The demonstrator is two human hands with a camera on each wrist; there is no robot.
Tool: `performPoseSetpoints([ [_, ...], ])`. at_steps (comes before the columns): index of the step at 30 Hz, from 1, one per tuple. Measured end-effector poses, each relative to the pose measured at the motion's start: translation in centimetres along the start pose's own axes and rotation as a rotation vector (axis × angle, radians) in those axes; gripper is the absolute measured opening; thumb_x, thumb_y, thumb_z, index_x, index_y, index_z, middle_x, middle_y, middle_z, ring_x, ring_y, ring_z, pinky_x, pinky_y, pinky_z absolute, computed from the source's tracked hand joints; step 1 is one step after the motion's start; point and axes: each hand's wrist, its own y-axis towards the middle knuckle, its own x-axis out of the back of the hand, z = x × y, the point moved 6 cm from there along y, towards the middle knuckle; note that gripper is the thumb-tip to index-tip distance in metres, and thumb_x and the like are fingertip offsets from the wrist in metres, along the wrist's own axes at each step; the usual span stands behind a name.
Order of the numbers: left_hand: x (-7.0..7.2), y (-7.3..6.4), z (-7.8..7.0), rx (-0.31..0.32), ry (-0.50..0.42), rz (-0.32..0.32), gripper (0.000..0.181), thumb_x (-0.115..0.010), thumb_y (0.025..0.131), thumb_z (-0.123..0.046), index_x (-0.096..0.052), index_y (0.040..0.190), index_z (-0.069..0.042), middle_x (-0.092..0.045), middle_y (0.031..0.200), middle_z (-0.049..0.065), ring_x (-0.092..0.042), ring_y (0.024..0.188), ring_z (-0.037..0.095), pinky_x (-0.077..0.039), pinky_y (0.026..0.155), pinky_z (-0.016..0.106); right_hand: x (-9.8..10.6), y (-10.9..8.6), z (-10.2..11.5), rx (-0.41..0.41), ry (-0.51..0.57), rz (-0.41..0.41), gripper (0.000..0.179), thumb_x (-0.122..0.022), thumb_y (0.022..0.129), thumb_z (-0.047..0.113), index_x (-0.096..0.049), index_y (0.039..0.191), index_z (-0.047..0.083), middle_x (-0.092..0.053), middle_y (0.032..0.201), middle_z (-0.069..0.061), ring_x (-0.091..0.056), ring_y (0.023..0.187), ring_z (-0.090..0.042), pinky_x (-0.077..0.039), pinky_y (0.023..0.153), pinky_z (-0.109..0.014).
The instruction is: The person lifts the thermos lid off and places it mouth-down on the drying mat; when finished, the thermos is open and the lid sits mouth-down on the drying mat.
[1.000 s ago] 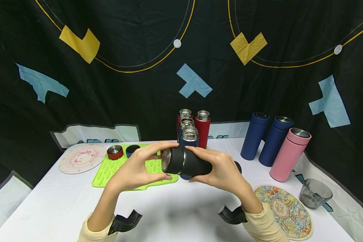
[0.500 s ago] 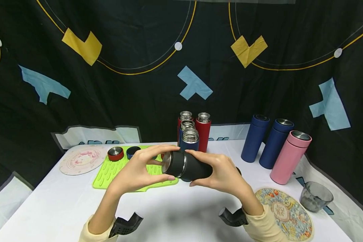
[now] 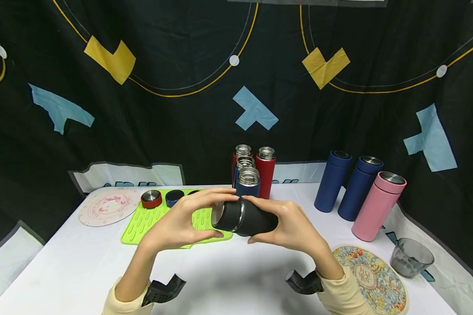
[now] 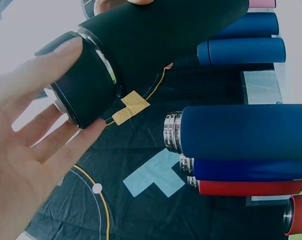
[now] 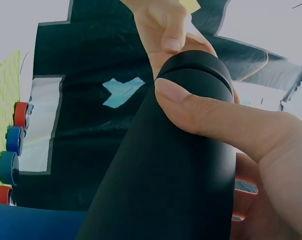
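Note:
A black thermos (image 3: pixel 256 217) lies nearly level in the air in the middle of the head view. My right hand (image 3: pixel 289 223) grips its body, thumb on the near side and fingers wrapped behind in the right wrist view. At its left end is the black lid (image 4: pixel 73 75) with a silver ring at the seam. My left hand (image 3: pixel 181 218) holds this lid between thumb and fingers; the thumb (image 4: pixel 68 47) overlaps the lid's side in the left wrist view. Behind the thermos stands an open-necked blue bottle (image 3: pixel 248 186), its lower part hidden.
More lidless bottles, including a red bottle (image 3: pixel 266 173), stand behind. A green mat (image 3: pixel 142 223) carries several lids, among them a red lid (image 3: pixel 151 199). On the right are two blue thermoses (image 3: pixel 358 188), a pink thermos (image 3: pixel 378 205), a patterned coaster (image 3: pixel 372 278) and a glass cup (image 3: pixel 411 258).
My left fingers have shifted round the lid: the fingertips reach farther over its top and the thumb has slid slightly left. The right hand keeps its grip. The view has shifted slightly.

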Motion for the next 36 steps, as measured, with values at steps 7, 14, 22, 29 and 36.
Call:
performPoseSetpoints([
  [7, 0.1, 0.1, 0.2, 0.012, -0.005, -0.048, 0.068, -0.085, 0.074, -0.016, -0.056, 0.135, -0.017, -0.054, 0.136, -0.002, -0.052, 0.121, 0.018, -0.054, 0.087, 0.036, 0.0, 0.1, 0.0, 0.005, -0.030, -0.012, 0.083, -0.093, 0.060, 0.032, -0.057, 0.135, 0.027, -0.068, 0.112, 0.004, -0.063, 0.089, -0.009, -0.054, 0.072, -0.028],
  [14, 0.7, 0.1, 0.9, 0.142, -0.002, -0.167, 0.068, -0.086, 0.073, -0.024, -0.056, 0.134, -0.022, -0.061, 0.126, -0.005, -0.061, 0.103, 0.015, -0.056, 0.078, 0.028, 0.3, 0.3, 0.2, 0.001, -0.124, -0.062, 0.082, -0.092, 0.063, 0.032, -0.055, 0.137, 0.025, -0.066, 0.121, -0.001, -0.064, 0.097, -0.014, -0.055, 0.075, -0.032],
  [22, 1.2, -0.1, 1.2, 0.217, 0.012, -0.213, 0.066, -0.085, 0.075, -0.026, -0.056, 0.134, -0.025, -0.062, 0.120, -0.003, -0.062, 0.099, 0.016, -0.056, 0.079, 0.028, 0.5, 0.3, -0.1, -0.008, -0.159, -0.088, 0.084, -0.091, 0.063, 0.034, -0.055, 0.137, 0.024, -0.067, 0.119, -0.001, -0.065, 0.095, -0.014, -0.054, 0.073, -0.031],
  [29, 2.4, -1.0, 1.4, 0.258, 0.053, -0.248, 0.068, -0.085, 0.074, -0.022, -0.055, 0.135, -0.023, -0.060, 0.125, 0.001, -0.060, 0.102, 0.020, -0.056, 0.080, 0.030, 0.6, 0.3, -1.2, -0.052, -0.062, -0.104, 0.084, -0.092, 0.063, 0.029, -0.055, 0.138, 0.022, -0.068, 0.115, -0.001, -0.065, 0.091, -0.014, -0.056, 0.074, -0.027],
  [36, 3.3, -2.3, 2.4, 0.312, 0.113, -0.226, 0.069, -0.085, 0.073, -0.032, -0.054, 0.134, -0.022, -0.059, 0.126, 0.001, -0.062, 0.102, 0.019, -0.056, 0.082, 0.030, 1.0, 0.3, -2.7, -0.062, 0.013, -0.156, 0.087, -0.092, 0.064, 0.027, -0.052, 0.140, 0.025, -0.067, 0.116, -0.001, -0.064, 0.093, -0.012, -0.055, 0.071, -0.029],
])
